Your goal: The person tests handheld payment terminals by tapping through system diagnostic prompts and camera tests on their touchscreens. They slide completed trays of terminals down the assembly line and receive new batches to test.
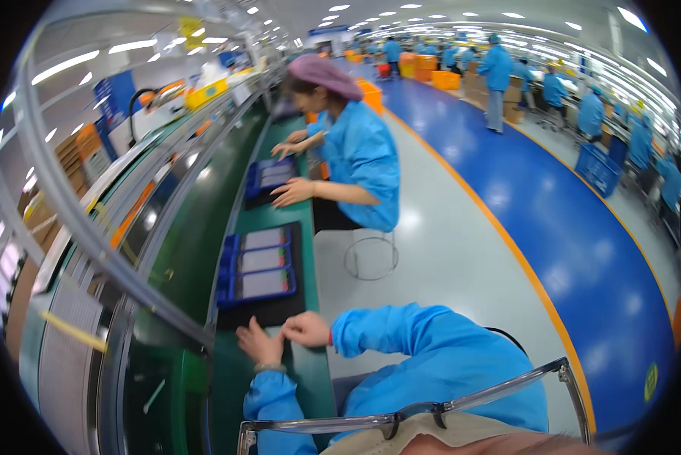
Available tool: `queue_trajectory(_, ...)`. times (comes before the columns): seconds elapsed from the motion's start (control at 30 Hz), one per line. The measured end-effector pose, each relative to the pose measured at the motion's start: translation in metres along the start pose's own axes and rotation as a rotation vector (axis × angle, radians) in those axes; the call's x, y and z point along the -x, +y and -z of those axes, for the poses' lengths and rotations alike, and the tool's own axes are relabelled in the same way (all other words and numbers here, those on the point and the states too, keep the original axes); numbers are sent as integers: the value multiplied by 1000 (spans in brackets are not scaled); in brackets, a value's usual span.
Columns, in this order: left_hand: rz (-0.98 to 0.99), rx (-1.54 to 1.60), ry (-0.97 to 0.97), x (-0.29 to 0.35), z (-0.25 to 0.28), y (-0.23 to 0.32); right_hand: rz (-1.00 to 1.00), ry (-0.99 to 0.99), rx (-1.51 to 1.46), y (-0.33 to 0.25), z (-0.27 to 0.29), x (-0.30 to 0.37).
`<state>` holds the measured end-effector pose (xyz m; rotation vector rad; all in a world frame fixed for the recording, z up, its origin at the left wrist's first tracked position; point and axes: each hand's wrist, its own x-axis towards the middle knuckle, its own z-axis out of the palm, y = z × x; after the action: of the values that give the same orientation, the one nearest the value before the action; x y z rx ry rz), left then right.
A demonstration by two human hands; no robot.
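My left hand (261, 344) rests at the near edge of a black mat (279, 309), its fingers apart and nothing visible in them. Right beside it, my right hand (308, 329) is closed, fingers curled, its fingertips close to the left thumb. Anything pinched there is too small to make out. Just beyond both hands, a blue tray (227, 265) lies on the mat. Three flat grey rectangular pieces (263, 261) sit in its compartments, with small coloured marks at their right ends.
Under the mat runs a green bench top (307, 282), alongside a green conveyor (175, 284) and metal rails (116, 262). Farther along, a co-worker (359, 163) in blue handles another blue tray (270, 174). A stool (371, 258) and a blue walkway (537, 220) lie to the right.
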<state>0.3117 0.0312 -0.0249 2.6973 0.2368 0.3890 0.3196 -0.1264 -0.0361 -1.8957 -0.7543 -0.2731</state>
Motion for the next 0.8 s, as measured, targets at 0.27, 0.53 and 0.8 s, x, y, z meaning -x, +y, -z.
queue_trajectory(0.27, -120, 30, 27, 20, -12, -8, -62, -28, 149, -7, 6, -5)
queue_trajectory(0.53, -154, 60, -30, 26, -1, -4, -82, -99, 209, -16, 7, -11)
queue_trajectory(0.8, -217, -50, -22, 42, -4, -3, 50, -254, 448, -20, -2, -13)
